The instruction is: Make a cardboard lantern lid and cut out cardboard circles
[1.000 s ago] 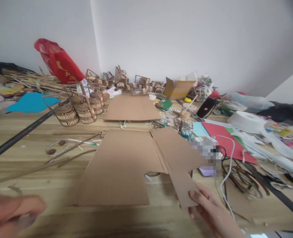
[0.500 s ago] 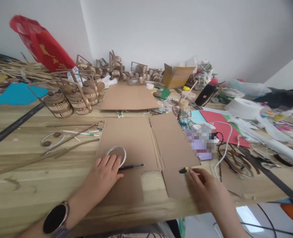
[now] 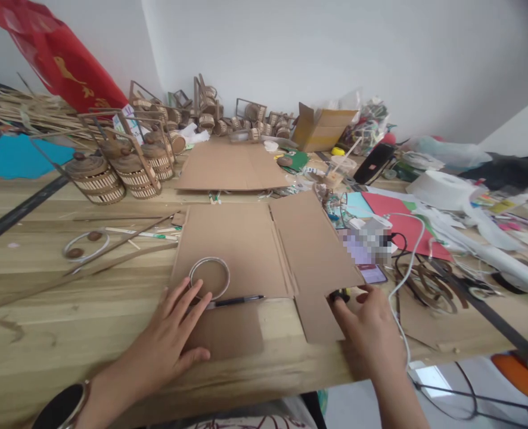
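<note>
My left hand (image 3: 179, 325) lies with fingers spread at the near left of a cardboard sheet (image 3: 235, 232), its fingertips at the lower edge of a pale ring (image 3: 210, 278). Beside those fingertips a black pen (image 3: 239, 300) rests on the cardboard. My right hand (image 3: 371, 325) is at the near right corner of a second cardboard piece (image 3: 311, 250), fingers bent around a small black and yellow object (image 3: 339, 295) that they partly hide. Thumb and fingers seem to pinch this object, beside the cut-out corner.
Small bamboo baskets (image 3: 95, 179) stand at the left, near a red bag (image 3: 62, 59). Another cardboard sheet (image 3: 232, 167) lies farther back. A white cable (image 3: 409, 268), brown coiled strips (image 3: 429, 289) and a paper roll (image 3: 440, 190) are at the right.
My left hand has drawn back from the ring and spread its fingers. My right hand has moved slightly right, its fingers now closer around the black and yellow object. The view has shifted a little.
</note>
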Demonstrator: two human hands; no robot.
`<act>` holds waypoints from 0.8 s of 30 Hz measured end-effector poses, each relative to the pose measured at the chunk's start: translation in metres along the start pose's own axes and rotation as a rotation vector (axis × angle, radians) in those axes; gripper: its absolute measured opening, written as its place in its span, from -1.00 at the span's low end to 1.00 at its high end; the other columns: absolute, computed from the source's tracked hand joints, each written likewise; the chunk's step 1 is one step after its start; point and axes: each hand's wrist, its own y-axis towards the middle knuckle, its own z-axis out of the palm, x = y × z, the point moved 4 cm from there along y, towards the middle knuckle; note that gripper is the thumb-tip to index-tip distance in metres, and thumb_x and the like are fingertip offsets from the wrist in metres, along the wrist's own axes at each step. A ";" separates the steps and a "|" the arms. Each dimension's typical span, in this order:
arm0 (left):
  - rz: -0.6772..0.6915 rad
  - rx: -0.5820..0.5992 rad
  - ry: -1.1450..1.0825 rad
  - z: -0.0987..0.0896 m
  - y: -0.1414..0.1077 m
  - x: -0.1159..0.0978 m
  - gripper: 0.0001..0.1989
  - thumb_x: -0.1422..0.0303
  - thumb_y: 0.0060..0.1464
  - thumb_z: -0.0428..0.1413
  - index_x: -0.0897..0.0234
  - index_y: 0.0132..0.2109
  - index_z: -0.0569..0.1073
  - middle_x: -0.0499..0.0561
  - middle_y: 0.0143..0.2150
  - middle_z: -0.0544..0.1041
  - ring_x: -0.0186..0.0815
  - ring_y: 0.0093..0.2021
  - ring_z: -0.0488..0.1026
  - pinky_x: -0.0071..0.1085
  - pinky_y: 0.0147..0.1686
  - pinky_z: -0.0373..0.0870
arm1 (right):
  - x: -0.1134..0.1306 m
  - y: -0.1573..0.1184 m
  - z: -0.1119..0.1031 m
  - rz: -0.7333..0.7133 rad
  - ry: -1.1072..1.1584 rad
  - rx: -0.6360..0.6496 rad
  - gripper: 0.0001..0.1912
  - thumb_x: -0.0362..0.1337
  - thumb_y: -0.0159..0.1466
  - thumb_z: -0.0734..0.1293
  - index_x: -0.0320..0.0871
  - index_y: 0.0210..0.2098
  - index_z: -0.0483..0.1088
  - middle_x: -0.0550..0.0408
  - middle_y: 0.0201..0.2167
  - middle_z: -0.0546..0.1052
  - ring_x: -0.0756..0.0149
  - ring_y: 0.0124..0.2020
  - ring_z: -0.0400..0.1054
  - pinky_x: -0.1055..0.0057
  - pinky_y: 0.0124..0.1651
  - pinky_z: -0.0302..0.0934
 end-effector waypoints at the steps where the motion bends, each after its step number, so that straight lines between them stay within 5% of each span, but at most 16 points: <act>1: -0.015 -0.021 -0.009 0.002 0.002 -0.001 -0.16 -0.01 0.25 0.02 0.22 0.47 -0.14 0.31 0.40 0.17 0.23 0.37 0.06 0.18 0.17 0.25 | -0.005 0.002 -0.003 -0.012 -0.045 -0.042 -0.59 -0.01 0.15 0.25 -0.14 -0.11 0.27 -0.14 -0.24 0.47 -0.09 -0.20 0.42 0.15 -0.28 0.24; 6: -0.121 -0.094 -0.029 0.014 0.014 -0.014 -0.25 -0.06 0.26 -0.04 0.31 0.40 0.12 0.33 0.37 0.23 0.24 0.37 0.07 0.13 0.21 0.24 | -0.025 0.009 -0.021 -0.097 -0.196 -0.218 -0.55 -0.06 0.24 0.21 -0.28 -0.04 0.38 -0.20 -0.29 0.44 -0.17 -0.17 0.36 0.13 -0.30 0.21; 10: -0.140 -0.098 0.034 0.017 0.027 -0.027 -0.21 -0.15 0.22 -0.10 0.42 0.31 0.29 0.39 0.33 0.28 0.28 0.35 0.09 0.17 0.20 0.23 | 0.012 0.002 -0.038 -0.343 -0.143 -0.410 -0.74 -0.18 0.33 0.22 -0.19 -0.16 0.46 -0.15 -0.33 0.47 -0.07 -0.24 0.36 0.17 -0.26 0.20; 14: -0.159 -0.040 0.000 -0.001 0.048 -0.018 -0.24 -0.16 0.21 -0.09 0.39 0.22 0.41 0.33 0.23 0.44 0.28 0.28 0.23 0.19 0.15 0.28 | 0.093 -0.027 -0.018 -0.947 0.043 -0.055 -0.79 -0.39 0.37 0.23 -0.07 -0.11 0.47 -0.02 -0.30 0.52 0.13 -0.29 0.37 0.28 -0.25 0.18; 17: -0.277 -0.097 -0.061 -0.024 0.068 0.009 -0.33 -0.10 0.28 -0.16 0.39 0.12 0.47 0.32 0.15 0.49 0.17 0.20 0.34 0.14 0.16 0.30 | 0.136 -0.045 0.005 -1.193 -0.044 0.021 -0.80 -0.46 0.31 0.32 -0.13 -0.12 0.48 0.02 -0.39 0.51 0.16 -0.36 0.33 0.28 -0.29 0.09; 20: -0.339 -0.139 -0.162 -0.034 0.084 0.035 -0.36 -0.08 0.30 -0.16 0.36 0.15 0.42 0.32 0.24 0.39 0.10 0.27 0.29 0.10 0.21 0.26 | 0.151 -0.047 0.018 -1.319 -0.036 0.016 -0.88 -0.49 0.27 0.34 -0.16 -0.30 0.48 0.04 -0.46 0.50 0.18 -0.40 0.32 0.27 -0.30 0.04; 24: -0.329 -0.011 -0.303 -0.015 0.089 0.045 -0.46 0.00 0.32 -0.13 0.29 0.15 0.42 0.25 0.23 0.43 0.00 0.22 0.37 0.01 0.19 0.33 | 0.139 -0.028 0.011 -1.394 0.075 0.008 -0.84 -0.47 0.28 0.27 -0.17 -0.38 0.43 0.08 -0.52 0.51 0.25 -0.45 0.34 0.31 -0.31 0.05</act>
